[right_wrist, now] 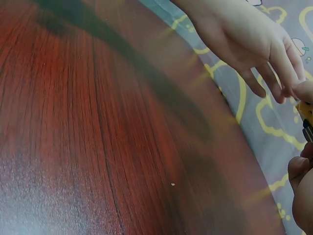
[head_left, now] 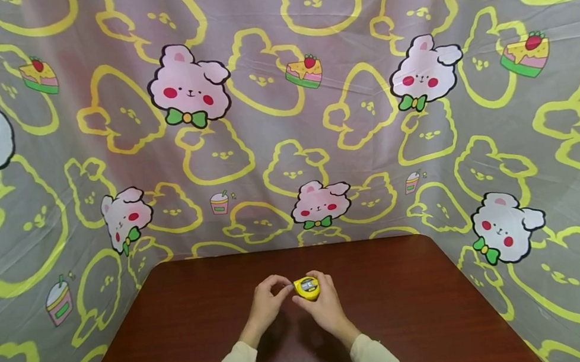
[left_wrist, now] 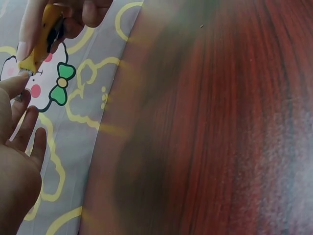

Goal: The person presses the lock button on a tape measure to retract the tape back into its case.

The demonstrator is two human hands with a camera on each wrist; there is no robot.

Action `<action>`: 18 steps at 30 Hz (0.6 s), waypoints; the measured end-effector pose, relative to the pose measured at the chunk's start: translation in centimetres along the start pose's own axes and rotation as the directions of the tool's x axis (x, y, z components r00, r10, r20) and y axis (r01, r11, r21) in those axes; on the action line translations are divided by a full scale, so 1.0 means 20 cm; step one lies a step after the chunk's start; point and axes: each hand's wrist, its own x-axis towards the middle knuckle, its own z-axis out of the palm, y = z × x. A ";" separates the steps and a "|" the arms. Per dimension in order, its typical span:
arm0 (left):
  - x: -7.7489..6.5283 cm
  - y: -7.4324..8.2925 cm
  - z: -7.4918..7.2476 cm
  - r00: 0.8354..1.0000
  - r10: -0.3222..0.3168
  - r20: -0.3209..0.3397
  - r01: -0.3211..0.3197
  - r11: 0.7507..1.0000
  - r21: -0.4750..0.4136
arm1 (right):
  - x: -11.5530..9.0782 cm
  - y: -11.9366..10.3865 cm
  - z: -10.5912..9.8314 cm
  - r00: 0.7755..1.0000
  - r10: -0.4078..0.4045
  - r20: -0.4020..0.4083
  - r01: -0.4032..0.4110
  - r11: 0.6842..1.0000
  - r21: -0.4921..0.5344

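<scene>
A yellow tape measure (head_left: 307,287) with a grey and black label is held above the middle of the table by my right hand (head_left: 328,308), thumb on the near side and fingers on the far side. My left hand (head_left: 267,308) pinches the metal tip of its blade (head_left: 291,286) between thumb and index finger, close to the case. In the left wrist view the tape measure (left_wrist: 46,36) points down toward my left hand (left_wrist: 19,161), whose other fingers are loosely bent. The right wrist view cuts off most of the tape measure (right_wrist: 305,115) at its edge.
A dark red-brown wooden table (head_left: 388,289) lies beneath both hands. Grey curtain (head_left: 274,135) printed with yellow outlines and white bunny heads surrounds it at the back and sides. A tiny pale speck (right_wrist: 172,184) lies on the tabletop.
</scene>
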 end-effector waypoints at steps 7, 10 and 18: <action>0.01 0.01 0.02 1.000 0.011 -0.018 -0.011 1.000 -0.007 | 0.00 -0.01 0.01 1.000 -0.016 -0.021 0.015 1.000 -0.004; 0.01 0.01 0.03 1.000 0.008 -0.023 -0.009 1.000 -0.012 | 0.00 0.00 0.02 0.999 -0.025 -0.043 0.024 1.000 -0.009; 0.01 0.01 0.03 1.000 0.006 -0.018 -0.007 1.000 -0.015 | 0.00 0.00 0.02 0.998 -0.010 -0.060 0.010 1.000 -0.007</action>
